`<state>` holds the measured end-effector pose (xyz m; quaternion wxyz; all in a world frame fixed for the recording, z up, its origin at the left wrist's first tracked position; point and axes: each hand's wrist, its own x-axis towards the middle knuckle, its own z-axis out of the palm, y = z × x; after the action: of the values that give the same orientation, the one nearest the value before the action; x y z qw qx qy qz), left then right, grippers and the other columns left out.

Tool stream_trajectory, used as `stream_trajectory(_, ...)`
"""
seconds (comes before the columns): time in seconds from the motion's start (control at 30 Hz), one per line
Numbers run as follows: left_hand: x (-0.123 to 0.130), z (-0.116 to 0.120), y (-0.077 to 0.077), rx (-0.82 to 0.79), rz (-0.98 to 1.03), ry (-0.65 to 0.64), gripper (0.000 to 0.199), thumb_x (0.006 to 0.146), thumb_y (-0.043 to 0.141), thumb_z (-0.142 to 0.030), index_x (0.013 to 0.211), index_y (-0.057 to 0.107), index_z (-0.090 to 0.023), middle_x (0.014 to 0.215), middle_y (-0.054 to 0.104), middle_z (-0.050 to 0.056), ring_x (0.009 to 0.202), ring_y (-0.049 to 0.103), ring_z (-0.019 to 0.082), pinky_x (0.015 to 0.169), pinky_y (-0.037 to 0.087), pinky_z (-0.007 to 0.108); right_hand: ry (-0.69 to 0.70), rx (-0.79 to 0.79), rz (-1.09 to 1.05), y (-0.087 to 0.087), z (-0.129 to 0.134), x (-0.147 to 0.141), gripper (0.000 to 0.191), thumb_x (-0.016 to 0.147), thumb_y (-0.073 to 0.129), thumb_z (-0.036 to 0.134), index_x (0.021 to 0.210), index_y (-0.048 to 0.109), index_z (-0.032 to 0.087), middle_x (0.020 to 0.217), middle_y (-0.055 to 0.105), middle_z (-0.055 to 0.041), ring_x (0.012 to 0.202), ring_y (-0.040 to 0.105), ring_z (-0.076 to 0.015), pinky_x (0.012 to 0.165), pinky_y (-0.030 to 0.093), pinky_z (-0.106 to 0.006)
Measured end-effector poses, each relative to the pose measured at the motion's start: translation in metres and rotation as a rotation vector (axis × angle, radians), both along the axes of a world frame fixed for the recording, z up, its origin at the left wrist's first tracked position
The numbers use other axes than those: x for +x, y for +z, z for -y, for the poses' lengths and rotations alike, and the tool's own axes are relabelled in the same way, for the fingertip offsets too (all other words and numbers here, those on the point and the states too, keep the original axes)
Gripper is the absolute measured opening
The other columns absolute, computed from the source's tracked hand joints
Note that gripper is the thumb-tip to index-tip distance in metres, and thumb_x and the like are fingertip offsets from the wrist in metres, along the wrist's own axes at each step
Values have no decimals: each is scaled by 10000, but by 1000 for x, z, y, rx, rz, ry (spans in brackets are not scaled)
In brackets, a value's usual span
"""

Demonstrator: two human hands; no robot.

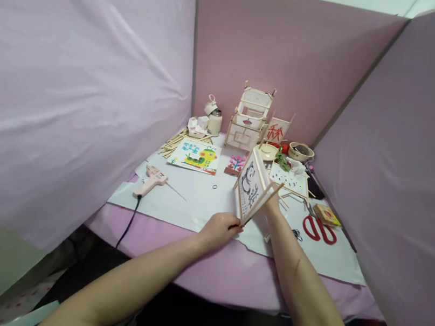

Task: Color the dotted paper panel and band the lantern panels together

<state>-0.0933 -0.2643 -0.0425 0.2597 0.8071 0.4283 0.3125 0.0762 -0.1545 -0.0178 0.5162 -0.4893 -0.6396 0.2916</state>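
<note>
A wooden-stick frame with a panda drawing (252,185) is held tilted, its picture side facing left. My left hand (222,232) is closed around its lower near corner, fingers pinched on the stick. My right hand (272,203) grips the right side from behind; its fingers are mostly hidden by the frame. Just behind the panda frame stand a small pink tree picture (235,164) and a plate (268,152). To the right lies a frame with a dotted picture (290,181).
A glue gun (153,182) with a cord lies left, near a caterpillar picture (198,156) and wooden sticks (171,142). A tall stick rack (246,129) stands at the back. On the right are red-handled scissors (312,228), a yellow box (327,215) and a bowl (301,152).
</note>
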Motion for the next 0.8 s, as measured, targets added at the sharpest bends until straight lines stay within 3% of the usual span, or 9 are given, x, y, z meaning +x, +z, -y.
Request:
stream_trajectory(0.1,-3,-3,1,6,35,26,151,844,601,-228,718,663,-173,716,640,14,668,567,139,643,398,241,-60,-27,-118,-5,-2,11,299,790,586,437,830,681,156,745,671,-35,678,594,-183,620,467,-296)
stream_trajectory(0.27,-8,-9,1,25,108,116,128,829,621,-229,729,677,-172,718,661,19,675,586,137,650,410,234,-89,-65,-267,-8,3,19,309,740,625,463,766,671,158,728,659,-38,623,546,-137,538,411,-242)
stream_trajectory(0.4,-19,-14,7,53,193,248,106,826,607,-218,784,693,-173,787,692,29,745,615,148,683,430,234,-147,-45,-385,-3,9,27,307,723,647,465,774,673,164,735,663,-35,612,531,-118,525,399,-224)
stream_trajectory(0.57,-39,-22,17,77,295,412,128,821,602,-258,843,699,-177,813,701,23,738,622,149,680,443,238,-369,59,-545,5,10,54,303,742,612,473,825,637,182,795,645,-14,633,526,-100,543,397,-213)
stream_trajectory(0.7,-46,-26,17,72,334,446,134,818,592,-262,821,693,-173,837,707,25,745,626,147,691,457,236,-492,96,-594,5,10,69,310,762,558,462,876,616,180,861,625,-20,634,504,-93,539,379,-215)
stream_trajectory(0.8,-44,-27,15,57,323,428,131,806,600,-261,802,692,-168,814,707,27,742,630,149,695,464,234,-436,58,-553,4,14,64,299,762,554,434,869,634,167,746,582,-3,610,475,-104,525,357,-222)
